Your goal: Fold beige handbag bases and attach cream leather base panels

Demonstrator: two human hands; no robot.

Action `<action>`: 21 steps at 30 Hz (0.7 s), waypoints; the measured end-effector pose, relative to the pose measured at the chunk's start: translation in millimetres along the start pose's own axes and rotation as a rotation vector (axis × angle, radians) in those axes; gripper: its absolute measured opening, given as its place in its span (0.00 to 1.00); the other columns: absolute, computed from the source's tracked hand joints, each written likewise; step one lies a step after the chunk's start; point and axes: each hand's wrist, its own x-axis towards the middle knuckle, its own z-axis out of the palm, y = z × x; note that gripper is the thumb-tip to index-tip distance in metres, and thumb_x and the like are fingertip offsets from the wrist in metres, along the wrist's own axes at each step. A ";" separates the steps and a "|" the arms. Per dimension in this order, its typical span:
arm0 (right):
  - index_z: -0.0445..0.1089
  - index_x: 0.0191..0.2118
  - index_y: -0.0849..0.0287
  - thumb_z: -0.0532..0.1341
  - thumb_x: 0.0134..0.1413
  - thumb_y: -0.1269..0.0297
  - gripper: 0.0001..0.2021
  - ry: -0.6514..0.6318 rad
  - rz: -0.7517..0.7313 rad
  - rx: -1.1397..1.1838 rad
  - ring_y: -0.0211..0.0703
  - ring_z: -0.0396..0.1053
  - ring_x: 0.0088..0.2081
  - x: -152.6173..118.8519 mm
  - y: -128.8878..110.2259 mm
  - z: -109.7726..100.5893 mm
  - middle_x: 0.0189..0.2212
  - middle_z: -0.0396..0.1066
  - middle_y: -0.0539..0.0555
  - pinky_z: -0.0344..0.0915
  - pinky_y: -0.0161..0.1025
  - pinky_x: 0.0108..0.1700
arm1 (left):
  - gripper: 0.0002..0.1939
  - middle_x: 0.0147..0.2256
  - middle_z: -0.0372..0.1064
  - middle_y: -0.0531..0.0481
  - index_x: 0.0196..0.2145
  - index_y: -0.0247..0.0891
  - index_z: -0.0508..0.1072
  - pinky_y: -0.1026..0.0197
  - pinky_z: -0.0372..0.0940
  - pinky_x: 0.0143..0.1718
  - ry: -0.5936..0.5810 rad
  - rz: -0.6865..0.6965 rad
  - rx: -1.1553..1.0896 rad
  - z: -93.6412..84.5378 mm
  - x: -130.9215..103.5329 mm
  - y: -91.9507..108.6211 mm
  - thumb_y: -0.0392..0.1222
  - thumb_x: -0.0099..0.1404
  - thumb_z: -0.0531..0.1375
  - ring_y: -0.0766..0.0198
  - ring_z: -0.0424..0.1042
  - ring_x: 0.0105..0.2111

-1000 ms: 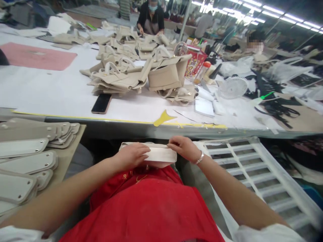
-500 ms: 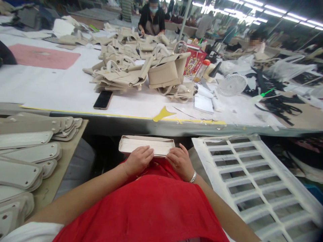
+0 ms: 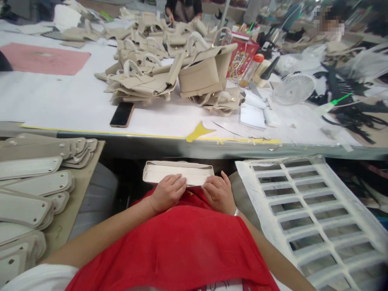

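A cream, box-shaped bag piece rests at my lap, its long pale side facing up, in front of the table edge. My left hand is closed on its near edge around the middle, fingertips lying on the pale surface. At the near right corner, my right hand grips the same piece with bent fingers, the index finger slightly raised. The underside of the piece and both thumbs are hidden. A red apron covers my lap below the hands.
Beige bags are heaped on the white table, near a phone and a yellow cutout. Flat panels with holes lie on a board at left. A white slatted frame stands at right. A co-worker is across the table.
The camera view has tilted down and shifted slightly. Both hands keep hold of the bag piece, with the right hand a little farther right in the picture.
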 end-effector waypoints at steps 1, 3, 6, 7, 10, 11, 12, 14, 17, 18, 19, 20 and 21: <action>0.68 0.27 0.57 0.55 0.55 0.66 0.08 0.004 0.006 -0.010 0.38 0.63 0.40 0.6 -0.6 0.5 0.32 0.68 0.49 0.40 0.47 0.60 | 0.11 0.44 0.69 0.43 0.41 0.32 0.71 0.54 0.61 0.43 0.010 -0.007 0.006 1.0 0.3 0.1 0.35 0.62 0.53 0.54 0.64 0.47; 0.67 0.26 0.57 0.55 0.55 0.67 0.08 0.003 0.019 -0.045 0.38 0.63 0.40 2.8 -2.6 1.3 0.31 0.68 0.49 0.40 0.47 0.60 | 0.10 0.43 0.69 0.45 0.39 0.32 0.71 0.54 0.60 0.43 0.006 -0.018 0.020 1.8 2.9 0.5 0.35 0.62 0.53 0.54 0.64 0.46; 0.66 0.24 0.58 0.55 0.54 0.67 0.08 -0.013 0.054 -0.103 0.39 0.62 0.39 6.3 -7.1 2.1 0.30 0.68 0.49 0.40 0.47 0.60 | 0.08 0.40 0.69 0.46 0.36 0.34 0.71 0.53 0.58 0.45 -0.060 -0.048 0.023 -0.9 11.2 1.9 0.36 0.61 0.54 0.56 0.64 0.44; 0.65 0.24 0.58 0.56 0.53 0.67 0.08 -0.016 0.071 -0.116 0.39 0.62 0.39 7.0 -8.7 2.2 0.30 0.68 0.49 0.41 0.47 0.59 | 0.07 0.39 0.69 0.46 0.34 0.35 0.71 0.53 0.57 0.45 -0.090 -0.072 0.020 -2.7 14.5 2.9 0.36 0.61 0.54 0.57 0.64 0.42; 0.65 0.25 0.58 0.56 0.53 0.67 0.07 -0.035 0.139 -0.137 0.39 0.61 0.39 8.3 -13.4 2.2 0.29 0.67 0.50 0.41 0.47 0.59 | 0.04 0.35 0.68 0.47 0.29 0.37 0.69 0.53 0.57 0.40 -0.185 -0.205 0.015 -9.5 23.4 7.2 0.37 0.59 0.55 0.57 0.64 0.38; 0.65 0.25 0.58 0.56 0.53 0.66 0.07 -0.042 0.161 -0.145 0.40 0.61 0.39 8.9 -15.0 1.8 0.29 0.67 0.50 0.41 0.47 0.59 | 0.04 0.34 0.67 0.46 0.28 0.37 0.69 0.54 0.56 0.37 -0.217 -0.255 0.012 -11.6 25.6 8.5 0.37 0.59 0.55 0.57 0.63 0.37; 0.65 0.26 0.58 0.56 0.53 0.66 0.07 -0.050 0.179 -0.153 0.41 0.61 0.39 9.6 -16.5 1.2 0.29 0.67 0.51 0.42 0.47 0.59 | 0.05 0.33 0.67 0.46 0.27 0.37 0.68 0.54 0.56 0.35 -0.250 -0.301 0.004 -13.4 27.3 9.2 0.37 0.60 0.55 0.57 0.63 0.35; 0.66 0.27 0.58 0.56 0.53 0.66 0.06 -0.071 0.201 -0.165 0.42 0.61 0.40 11.5 -19.7 -0.3 0.30 0.66 0.52 0.42 0.48 0.58 | 0.07 0.31 0.66 0.46 0.28 0.38 0.68 0.55 0.55 0.34 -0.317 -0.374 -0.032 -16.4 29.8 8.8 0.38 0.62 0.53 0.57 0.63 0.34; 0.66 0.30 0.58 0.56 0.52 0.67 0.04 -0.091 0.225 -0.154 0.45 0.60 0.42 14.6 -23.8 -1.9 0.34 0.67 0.54 0.43 0.49 0.57 | 0.06 0.31 0.67 0.47 0.36 0.38 0.67 0.56 0.55 0.34 -0.394 -0.481 -0.136 -19.6 33.1 3.1 0.39 0.63 0.52 0.58 0.65 0.34; 0.66 0.30 0.58 0.56 0.52 0.67 0.03 -0.084 0.232 -0.143 0.46 0.60 0.43 15.0 -24.7 -1.7 0.35 0.67 0.55 0.43 0.50 0.57 | 0.07 0.32 0.67 0.47 0.37 0.38 0.67 0.57 0.56 0.35 -0.418 -0.504 -0.167 -20.4 34.5 0.5 0.40 0.63 0.53 0.58 0.65 0.35; 0.66 0.32 0.58 0.56 0.52 0.67 0.03 -0.064 0.244 -0.133 0.47 0.60 0.44 14.9 -25.3 -1.1 0.38 0.67 0.56 0.44 0.50 0.57 | 0.07 0.32 0.68 0.47 0.37 0.38 0.67 0.57 0.56 0.35 -0.441 -0.515 -0.190 -21.2 36.1 -1.9 0.40 0.63 0.53 0.58 0.65 0.34; 0.66 0.34 0.59 0.57 0.51 0.67 0.04 -0.031 0.260 -0.125 0.48 0.59 0.46 14.2 -25.5 -0.2 0.42 0.66 0.58 0.45 0.50 0.56 | 0.06 0.32 0.68 0.47 0.35 0.38 0.68 0.57 0.56 0.35 -0.463 -0.515 -0.204 -22.0 37.6 -3.9 0.41 0.63 0.53 0.58 0.66 0.34; 0.65 0.38 0.60 0.57 0.51 0.66 0.08 0.012 0.278 -0.119 0.50 0.58 0.48 12.8 -25.3 1.1 0.45 0.65 0.60 0.47 0.50 0.55 | 0.07 0.32 0.68 0.47 0.33 0.38 0.68 0.58 0.56 0.35 -0.483 -0.507 -0.210 -22.6 39.2 -5.3 0.41 0.63 0.52 0.58 0.66 0.34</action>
